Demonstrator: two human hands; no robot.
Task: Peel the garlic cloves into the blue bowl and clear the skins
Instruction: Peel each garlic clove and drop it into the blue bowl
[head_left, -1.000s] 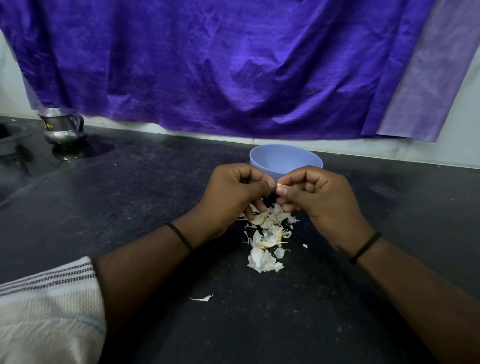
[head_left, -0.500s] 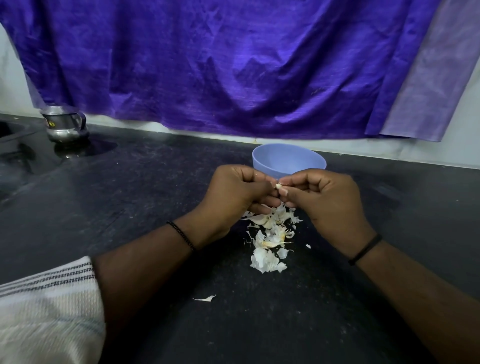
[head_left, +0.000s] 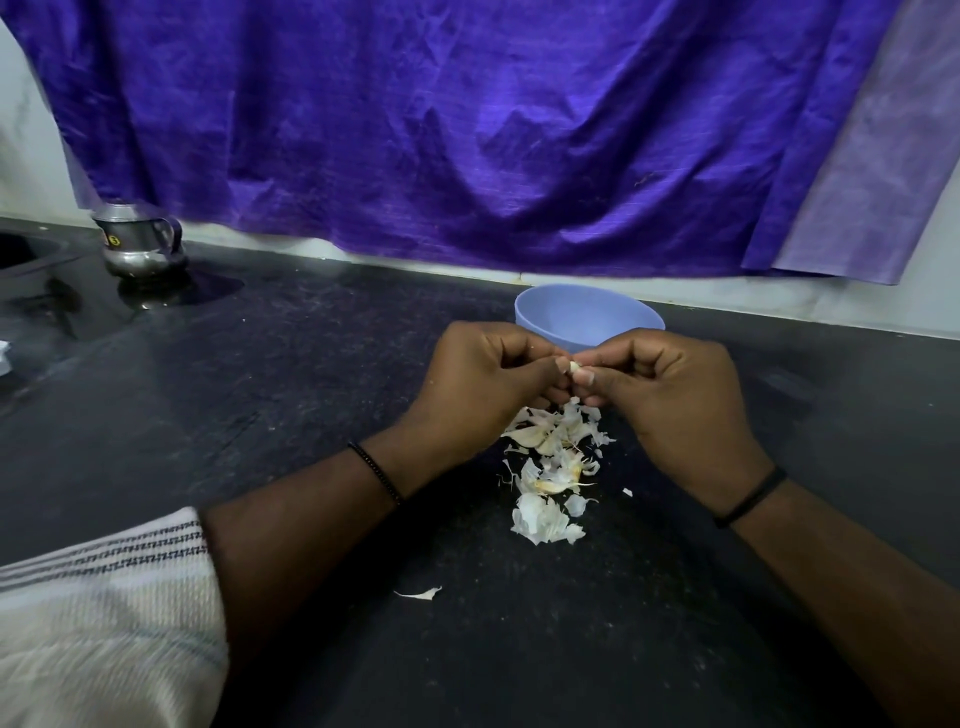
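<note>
Dark stone counter (head_left: 311, 395) spans the view, backed by a purple cloth (head_left: 441, 130) hanging on the wall. At 12 o'clock of the hands, a blue bowl (head_left: 589, 314) stands upright near the wall; its contents cannot be determined. Left hand (head_left: 483, 384) and right hand (head_left: 670, 400) meet just in front of the bowl, above the counter. Fingers of both hands are curled and pinch one small garlic clove (head_left: 574, 367) between the fingertips. Directly at 6 o'clock of the hands, a pile of garlic skins (head_left: 550, 467) lies on the counter. One loose skin (head_left: 418, 594) lies apart at 7 o'clock of the pile. At 10 o'clock, well apart, a steel jug (head_left: 140, 244) stands upright. Each wrist carries a black band. A striped white sleeve (head_left: 98, 613) covers the left upper arm.
</note>
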